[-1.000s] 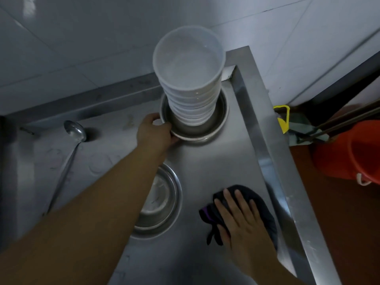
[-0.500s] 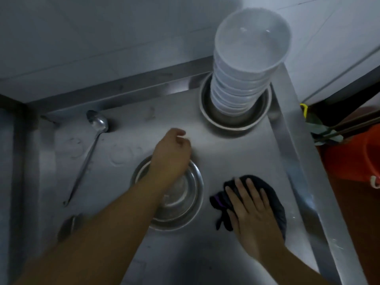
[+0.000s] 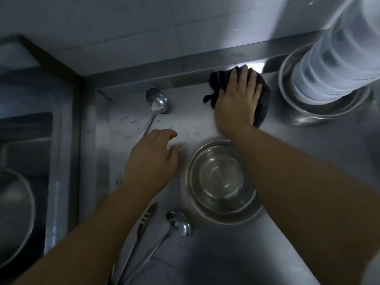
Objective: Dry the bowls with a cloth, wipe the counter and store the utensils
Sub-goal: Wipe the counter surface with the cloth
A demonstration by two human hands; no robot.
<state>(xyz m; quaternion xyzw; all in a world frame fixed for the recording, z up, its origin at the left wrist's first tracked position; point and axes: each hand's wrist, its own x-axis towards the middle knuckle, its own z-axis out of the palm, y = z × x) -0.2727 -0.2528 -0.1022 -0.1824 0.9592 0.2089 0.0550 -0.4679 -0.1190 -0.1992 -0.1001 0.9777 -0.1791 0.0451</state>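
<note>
My right hand (image 3: 236, 99) lies flat with straight fingers on a dark cloth (image 3: 262, 103), pressing it on the steel counter (image 3: 308, 192) near the back wall. My left hand (image 3: 152, 159) hovers with loosely curled fingers over the handle of a steel ladle (image 3: 157, 101) and holds nothing. A steel bowl (image 3: 221, 179) sits between my forearms. A tall stack of white bowls (image 3: 337, 64) stands in another steel bowl (image 3: 320, 112) at the back right. A second ladle (image 3: 178, 223) and a slotted utensil (image 3: 144, 223) lie near the front.
A sink (image 3: 26, 140) lies to the left, with a round metal pan (image 3: 14, 219) in it. The counter's raised back edge (image 3: 185, 66) runs along the tiled wall. Faint water rings mark the counter near the ladle.
My right hand has slid the cloth from the front right of the counter to the back, beside the bowl stack. My left hand moved off the steel bowl to the left, over the ladle handle.
</note>
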